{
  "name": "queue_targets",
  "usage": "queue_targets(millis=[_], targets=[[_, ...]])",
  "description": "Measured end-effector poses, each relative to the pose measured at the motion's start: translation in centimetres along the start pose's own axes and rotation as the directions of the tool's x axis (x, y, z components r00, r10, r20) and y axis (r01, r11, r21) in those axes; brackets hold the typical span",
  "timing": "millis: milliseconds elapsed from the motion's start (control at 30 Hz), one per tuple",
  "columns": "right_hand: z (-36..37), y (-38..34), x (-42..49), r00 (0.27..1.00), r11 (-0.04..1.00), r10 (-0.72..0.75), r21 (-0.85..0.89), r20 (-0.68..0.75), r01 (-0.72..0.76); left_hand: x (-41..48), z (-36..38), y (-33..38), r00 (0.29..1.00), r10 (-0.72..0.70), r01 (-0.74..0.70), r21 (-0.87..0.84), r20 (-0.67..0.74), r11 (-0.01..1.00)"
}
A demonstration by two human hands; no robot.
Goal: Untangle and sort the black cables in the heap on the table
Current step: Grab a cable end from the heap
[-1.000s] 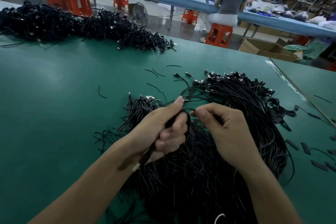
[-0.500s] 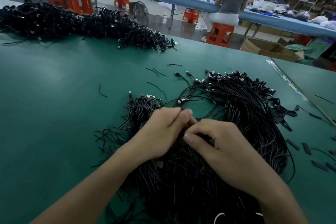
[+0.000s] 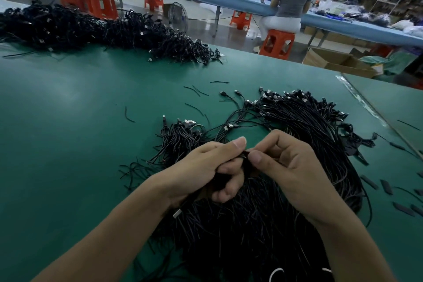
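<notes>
Cables spread across the near part of the green table, right in front of the person, so both hands can work without a long reach. A far pile of the same black leads runs along the back edge, well apart from the work. I cannot tell whether it is sorted stock or more waiting.

The near heap fans out with most plugs pointing away at its far rim. That probably makes it easier to pull single leads out by the tail. Just left of it sits a smaller clump, plugs up, which may be leads already separated. Short offcuts lie scattered on the cloth beyond.

The left hand is closed. Its fingers curl round a bundle of gathered leads, with the thumb laid straight along the top. It seems to act as the keeper, holding the leads already freed in line. A silver plug pokes out below its wrist.

The right hand is partly closed. Its thumb and forefinger pinch a dark strand right at the top of the bundle, touching the left thumb, and its other fingers are bent loosely. It looks to be feeding or straightening that strand into the grip.
</notes>
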State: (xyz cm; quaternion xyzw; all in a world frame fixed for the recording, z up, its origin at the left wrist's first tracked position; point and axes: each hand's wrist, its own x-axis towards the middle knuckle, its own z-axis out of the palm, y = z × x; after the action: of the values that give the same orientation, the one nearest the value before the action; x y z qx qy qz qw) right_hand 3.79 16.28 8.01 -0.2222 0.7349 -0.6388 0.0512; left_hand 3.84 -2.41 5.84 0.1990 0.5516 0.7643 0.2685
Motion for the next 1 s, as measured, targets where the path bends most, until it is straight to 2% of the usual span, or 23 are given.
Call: queue_targets(millis=[100, 200, 300, 333, 400, 500, 600, 667, 733, 800, 867, 933, 1000], targets=[[-0.3, 0.0, -0.1, 1.0, 0.989, 0.005, -0.147, 0.021, -0.002, 0.3, 0.0, -0.5, 0.996, 0.016, -0.014, 0.024, -0.091, 1.0], [-0.3, 0.0, -0.1, 1.0, 0.962, -0.009, -0.274, 0.006, 0.011, 0.8, 0.1, -0.6, 0.972, 0.059, -0.016, 0.188, -0.226, 0.982], [0.0, -0.1, 0.0, 0.998, 0.905, -0.058, -0.423, -0.034, 0.038, 1.2, 0.1, -0.9, 0.943, 0.056, 0.052, 0.31, -0.329, 0.949], [0.2, 0.0, 0.1, 0.996, 0.879, -0.083, -0.474, -0.035, 0.056, 1.4, 0.1, -1.0, 0.931, 0.027, 0.082, 0.281, -0.364, 0.956], [0.9, 0.1, 0.3, 0.992, 0.849, -0.118, -0.522, -0.035, 0.083, 1.5, 0.2, -1.1, 0.921, -0.078, 0.132, 0.117, -0.381, 0.984], [1.7, 0.5, 0.7, 0.985, 0.855, -0.166, -0.505, -0.052, 0.117, 1.6, 0.3, -1.2, 0.938, -0.217, 0.184, -0.141, -0.272, 0.973], [2.0, 1.1, 1.2, 0.985, 0.879, -0.154, -0.467, -0.076, 0.101, 1.7, -0.2, -1.9, 0.925, -0.271, 0.254, -0.095, -0.265, 0.962], [1.7, 1.6, 1.3, 0.988, 0.883, -0.131, -0.462, -0.082, 0.079, 1.6, -0.7, -2.4, 0.894, -0.266, 0.273, -0.033, -0.361, 0.962], [1.0, 2.2, 1.3, 0.996, 0.86, -0.045, -0.51, -0.072, 0.002, 1.4, -1.4, -2.9, 0.87, -0.203, 0.249, 0.044, -0.45, 0.967], [0.4, 3.2, 1.0, 0.99, 0.776, 0.124, -0.616, -0.061, -0.135, 1.2, -2.1, -3.1, 0.842, -0.143, 0.213, 0.078, -0.52, 0.974], [0.4, 4.2, 0.6, 0.953, 0.595, 0.299, -0.771, -0.047, -0.225, 1.1, -2.6, -3.0, 0.818, -0.1, 0.168, 0.069, -0.567, 0.983], [1.0, 4.9, 0.3, 0.921, 0.448, 0.389, -0.867, -0.029, -0.217, 1.2, -2.6, -2.9, 0.803, -0.064, 0.119, 0.054, -0.593, 0.991], [1.6, 5.1, 0.1, 0.911, 0.404, 0.41, -0.89, -0.031, -0.212, 1.3, -2.6, -2.8, 0.787, -0.044, 0.08, 0.032, -0.616, 0.996]])
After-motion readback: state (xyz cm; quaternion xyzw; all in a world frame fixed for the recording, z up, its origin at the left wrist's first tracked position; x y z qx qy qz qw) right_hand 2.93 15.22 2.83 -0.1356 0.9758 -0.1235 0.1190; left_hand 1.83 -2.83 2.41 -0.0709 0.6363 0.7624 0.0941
